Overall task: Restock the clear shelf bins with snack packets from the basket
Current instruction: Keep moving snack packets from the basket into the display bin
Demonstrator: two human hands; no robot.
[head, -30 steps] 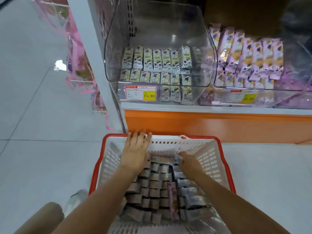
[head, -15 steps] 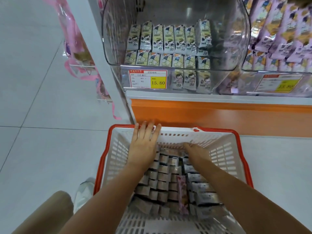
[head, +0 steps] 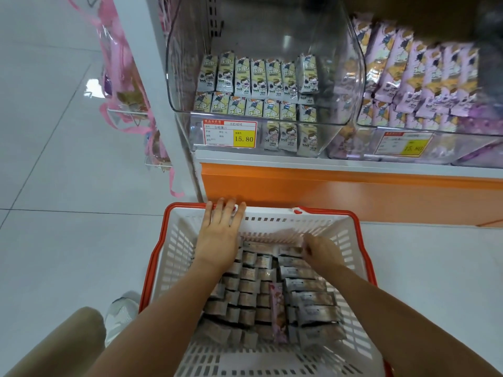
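The left hand (head: 220, 235) lies flat with straight fingers on the basket (head: 177, 248) rim. The right hand (head: 322, 251) pinches a grey packet (head: 290, 251) inside. The basket sits on the shiny white floor (head: 68, 213), by the orange shelf (head: 326, 186) holding clear bins (head: 272, 28).

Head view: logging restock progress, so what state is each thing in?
left hand, flat, fingertips on basket rim.
right hand, fingers curled on grey packets.
basket, on floor, part filled.
left bin, partly stocked.
right bin, fuller, purple packets.
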